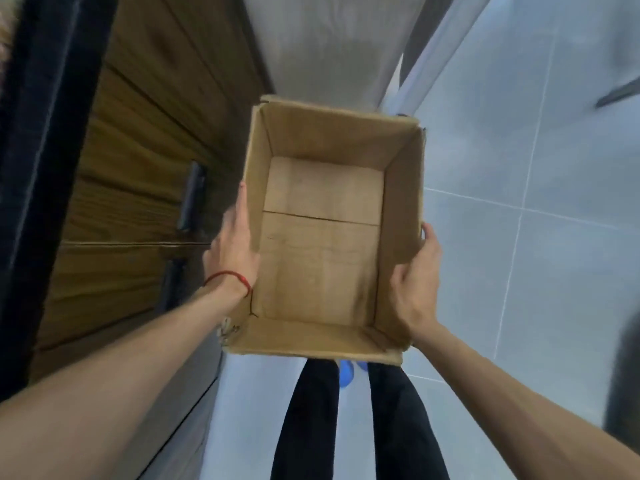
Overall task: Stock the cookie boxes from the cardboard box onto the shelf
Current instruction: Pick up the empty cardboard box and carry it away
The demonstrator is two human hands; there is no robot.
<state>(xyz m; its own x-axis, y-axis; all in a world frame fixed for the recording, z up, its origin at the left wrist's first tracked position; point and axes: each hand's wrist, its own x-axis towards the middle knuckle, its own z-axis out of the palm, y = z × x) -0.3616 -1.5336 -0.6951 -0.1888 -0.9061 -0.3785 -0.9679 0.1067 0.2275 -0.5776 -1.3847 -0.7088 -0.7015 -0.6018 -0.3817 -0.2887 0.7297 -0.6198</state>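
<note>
An open brown cardboard box (398,216) is held in front of me above the floor, its inside bare with only the bottom flaps showing. My left hand (233,251), with a red string at the wrist, presses flat on the box's left outer wall. My right hand (417,275) grips the right wall, thumb over the rim. No cookie boxes and no shelf are in sight.
Wooden cabinet doors (138,161) with dark handles (192,195) run along the left, under a black counter edge (41,116). Pale grey floor tiles (519,271) spread to the right. My dark trouser legs (311,427) and a blue shoe (346,374) show below the box.
</note>
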